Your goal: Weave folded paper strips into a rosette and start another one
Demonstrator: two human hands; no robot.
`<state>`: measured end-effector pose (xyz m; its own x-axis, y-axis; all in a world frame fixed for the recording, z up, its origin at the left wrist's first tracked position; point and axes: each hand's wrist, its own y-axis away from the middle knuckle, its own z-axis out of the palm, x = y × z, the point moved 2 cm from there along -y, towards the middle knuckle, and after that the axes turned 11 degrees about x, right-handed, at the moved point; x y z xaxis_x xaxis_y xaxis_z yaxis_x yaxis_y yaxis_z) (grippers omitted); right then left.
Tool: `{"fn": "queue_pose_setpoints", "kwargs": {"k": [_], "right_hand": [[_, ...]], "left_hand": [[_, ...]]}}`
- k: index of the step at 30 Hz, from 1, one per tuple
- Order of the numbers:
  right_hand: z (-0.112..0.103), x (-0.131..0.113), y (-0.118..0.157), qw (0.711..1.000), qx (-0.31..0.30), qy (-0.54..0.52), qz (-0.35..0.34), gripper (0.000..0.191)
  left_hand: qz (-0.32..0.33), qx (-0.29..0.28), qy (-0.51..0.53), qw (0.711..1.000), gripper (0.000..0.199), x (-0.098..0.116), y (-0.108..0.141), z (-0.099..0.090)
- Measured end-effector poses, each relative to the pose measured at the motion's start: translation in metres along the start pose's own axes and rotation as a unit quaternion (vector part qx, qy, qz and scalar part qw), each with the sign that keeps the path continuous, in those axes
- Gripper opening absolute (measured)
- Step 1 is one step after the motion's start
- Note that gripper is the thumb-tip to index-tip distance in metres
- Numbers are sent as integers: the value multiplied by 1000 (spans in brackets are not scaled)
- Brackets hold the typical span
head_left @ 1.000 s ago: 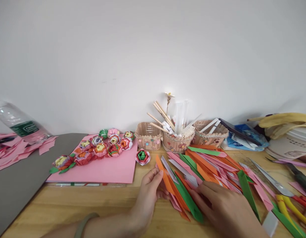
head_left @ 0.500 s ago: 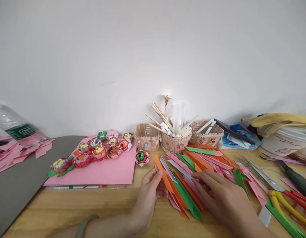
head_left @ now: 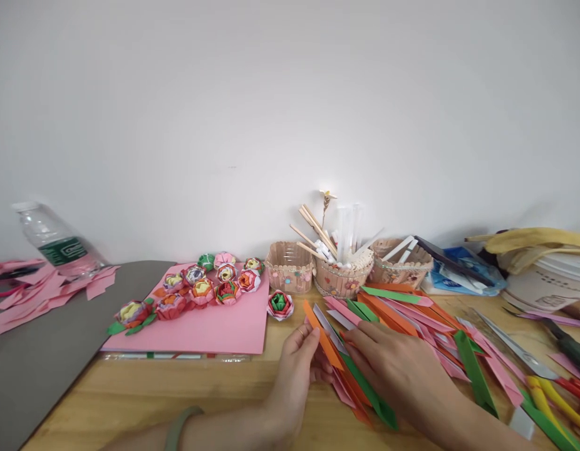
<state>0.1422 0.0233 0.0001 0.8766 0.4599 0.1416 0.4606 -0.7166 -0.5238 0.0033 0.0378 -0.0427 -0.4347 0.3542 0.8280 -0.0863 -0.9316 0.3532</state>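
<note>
My left hand (head_left: 297, 360) is closed on an orange folded paper strip (head_left: 324, 338), thumb on the near side and the other fingers behind. A bunch of strips fans out beside it, with a green strip (head_left: 379, 401) and a white strip (head_left: 328, 329) among them. From the right, my right hand (head_left: 398, 363) reaches over this bunch, its fingers curled down onto the strips close to my left hand. Its fingertips are partly hidden. More folded strips in orange, pink and green (head_left: 475, 376) lie in a heap behind and right of it.
Several paper flowers (head_left: 203, 291) rest on pink paper (head_left: 215, 335); one flower (head_left: 280, 305) sits beside it. Craft-stick baskets (head_left: 290, 266) stand along the wall. Scissors (head_left: 520, 351) lie at right, near a white tub (head_left: 534, 282). A bottle (head_left: 59, 244) leans at left.
My right hand has moved left across the strips, closer to my left hand, and covers more of the bunch. My left hand keeps its hold. The camera view has shifted slightly.
</note>
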Motion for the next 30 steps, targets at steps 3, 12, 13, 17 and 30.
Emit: {"fn": "queue_pose_setpoints", "kwargs": {"k": [3,12,13,17,30], "right_hand": [[6,-6,-7,1000,-3,8,-5,13],[26,-1,2,998,-37,-33,-24,33],[29,0,4,998,-39,-36,-26,34],[31,3,6,998,-28,-48,-33,29],[12,6,5,992,125,-26,-24,35]], "left_hand": [[-2,4,1,1000,31,1,-1,1],[-8,15,22,1000,40,3,-1,3],[-9,13,20,1000,40,3,-1,3],[-14,9,11,1000,38,3,-2,4],[-2,-6,11,1000,37,4,-2,5]]}}
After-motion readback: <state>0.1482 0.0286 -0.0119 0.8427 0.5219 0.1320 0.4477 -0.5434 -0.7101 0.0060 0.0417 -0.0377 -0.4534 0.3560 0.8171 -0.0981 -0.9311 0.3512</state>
